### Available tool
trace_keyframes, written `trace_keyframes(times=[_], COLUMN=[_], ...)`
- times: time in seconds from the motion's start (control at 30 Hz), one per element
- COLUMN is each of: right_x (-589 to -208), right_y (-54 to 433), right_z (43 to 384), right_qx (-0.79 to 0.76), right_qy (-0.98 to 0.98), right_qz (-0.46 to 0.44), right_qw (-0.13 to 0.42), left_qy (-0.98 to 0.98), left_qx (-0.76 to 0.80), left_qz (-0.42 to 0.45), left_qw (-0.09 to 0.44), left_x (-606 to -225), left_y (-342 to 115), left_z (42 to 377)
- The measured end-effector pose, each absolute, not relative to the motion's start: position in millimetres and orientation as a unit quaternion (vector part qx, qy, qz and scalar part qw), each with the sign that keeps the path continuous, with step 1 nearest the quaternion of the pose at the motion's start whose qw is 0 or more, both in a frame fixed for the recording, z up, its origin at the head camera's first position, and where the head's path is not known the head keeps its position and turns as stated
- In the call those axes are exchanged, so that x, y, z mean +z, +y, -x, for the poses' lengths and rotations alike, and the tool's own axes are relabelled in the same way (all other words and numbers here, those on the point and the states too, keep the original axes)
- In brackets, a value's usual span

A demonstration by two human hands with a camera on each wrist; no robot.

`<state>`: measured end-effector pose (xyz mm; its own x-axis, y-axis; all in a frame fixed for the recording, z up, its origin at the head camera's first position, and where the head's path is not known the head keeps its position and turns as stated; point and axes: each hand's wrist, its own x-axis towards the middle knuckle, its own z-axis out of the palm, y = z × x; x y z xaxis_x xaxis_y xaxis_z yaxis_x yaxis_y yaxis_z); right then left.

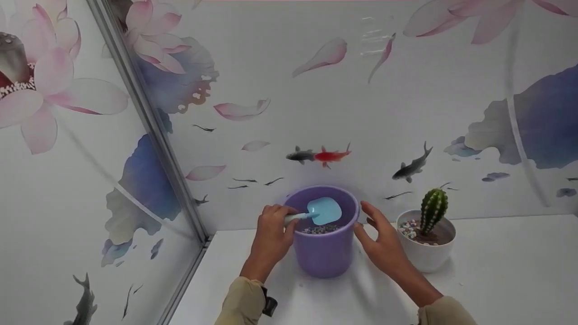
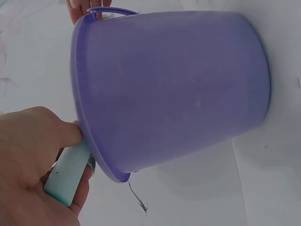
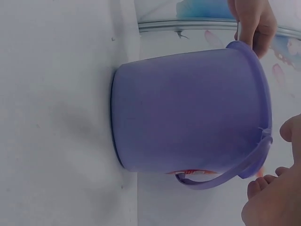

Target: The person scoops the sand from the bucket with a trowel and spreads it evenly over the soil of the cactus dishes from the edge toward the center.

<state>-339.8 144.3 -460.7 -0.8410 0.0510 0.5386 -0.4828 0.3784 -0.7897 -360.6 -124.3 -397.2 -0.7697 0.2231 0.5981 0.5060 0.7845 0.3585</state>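
My left hand (image 1: 272,232) grips the handle of a small light-blue shovel (image 1: 326,210) at the left rim of a purple bucket (image 1: 323,257). The blade lies over the bucket's mouth, above dark gravel-like grains (image 1: 323,229) inside. In the left wrist view, the pale handle (image 2: 70,173) shows between thumb and fingers beside the rim. My right hand (image 1: 384,246) is by the bucket's right rim, thumb and fingers spread and holding nothing. Seen from the right wrist, that hand (image 3: 277,197) is close to the rim; whether it touches is unclear. The bucket's handle (image 3: 230,172) hangs down its side.
Right of the bucket stands a white pot (image 1: 429,257) with a green cactus (image 1: 434,210) and coloured pebbles, close to my right wrist. The white table (image 1: 510,271) meets a painted wall (image 1: 293,122) behind. A metal strip (image 1: 149,113) edges the left panel.
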Motion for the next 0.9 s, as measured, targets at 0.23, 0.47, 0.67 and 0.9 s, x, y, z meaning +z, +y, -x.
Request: trace_keyframes(times=[0.23,0.47,0.67,0.9], right_x=[-462,-463,-463,-459], right_y=[131,130,133,130], right_z=[351,358,357,356], right_qx=[0.562,0.569,0.586,0.587], right_qy=[-0.791,-0.798,-0.79,-0.791], right_qz=[-0.119,-0.113,-0.117,-0.114], right_qw=[0.213,0.163,0.136,0.134], left_qy=[-0.9,-0.92,-0.94,-0.97], left_qx=[-0.263,-0.278,-0.238,-0.09], left_qz=[0.218,0.186,0.16,0.123], left_qw=[0.271,0.203,0.187,0.191], left_x=[-393,-386,-379,-369], left_y=[-122,-119,-109,-90], left_z=[362,364,368,375])
